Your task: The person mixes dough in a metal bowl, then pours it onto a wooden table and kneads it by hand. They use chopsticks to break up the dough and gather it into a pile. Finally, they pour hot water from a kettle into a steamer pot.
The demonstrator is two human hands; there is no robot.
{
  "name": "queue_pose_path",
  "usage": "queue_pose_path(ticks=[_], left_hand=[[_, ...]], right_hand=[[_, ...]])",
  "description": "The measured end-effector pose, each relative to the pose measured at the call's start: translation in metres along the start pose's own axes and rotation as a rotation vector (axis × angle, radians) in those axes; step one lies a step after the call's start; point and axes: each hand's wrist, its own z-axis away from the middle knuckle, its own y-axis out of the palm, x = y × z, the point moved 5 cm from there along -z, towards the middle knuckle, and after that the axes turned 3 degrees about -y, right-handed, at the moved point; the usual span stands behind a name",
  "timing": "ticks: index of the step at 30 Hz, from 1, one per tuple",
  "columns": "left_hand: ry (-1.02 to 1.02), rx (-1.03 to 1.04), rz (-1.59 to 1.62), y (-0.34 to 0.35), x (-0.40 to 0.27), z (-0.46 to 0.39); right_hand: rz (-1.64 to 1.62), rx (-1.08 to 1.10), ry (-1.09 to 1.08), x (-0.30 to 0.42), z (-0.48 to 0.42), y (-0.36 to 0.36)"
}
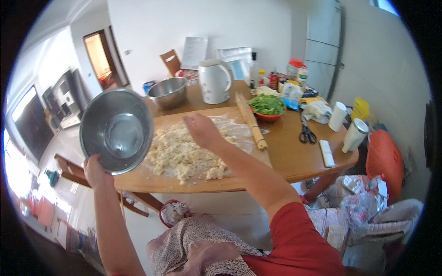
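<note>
My left hand grips the lower rim of a stainless-steel mixing bowl. The bowl is tilted on its side, its inside facing me, above the left end of a wooden board. Loose, crumbly pale dough is spread over that board, with white flour smeared around it. Over the far part of the dough is my right hand, fingers curled. Its fingertips are hidden, so I cannot tell whether it holds anything.
A long tied bundle of sticks lies across the board's right side. Beyond are a second steel bowl, a white kettle and leafy greens in a red bowl. Black-handled scissors, a remote control and a tumbler are at right.
</note>
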Motion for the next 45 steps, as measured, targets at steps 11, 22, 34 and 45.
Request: queue_pose_path(ticks=[11, 22, 34, 45], left_hand=[[-0.329, 0.097, 0.052, 0.05, 0.014, 0.108], [-0.483, 0.841, -0.133, 0.158, 0.021, 0.26], [-0.194, 0.936, -0.787, 0.029, 0.034, 0.209], [-0.361, 0.916, -0.893, -0.072, 0.054, 0.207]], right_hand=[[-0.112, 0.082, 0.06, 0.073, 0.01, -0.05], [0.107, -0.112, 0.222, 0.043, 0.103, -0.246], [0.043, -0.355, 0.656, -0.044, 0.239, -0.367], [0.124, -0.44, 0.812, -0.107, 0.267, -0.4]])
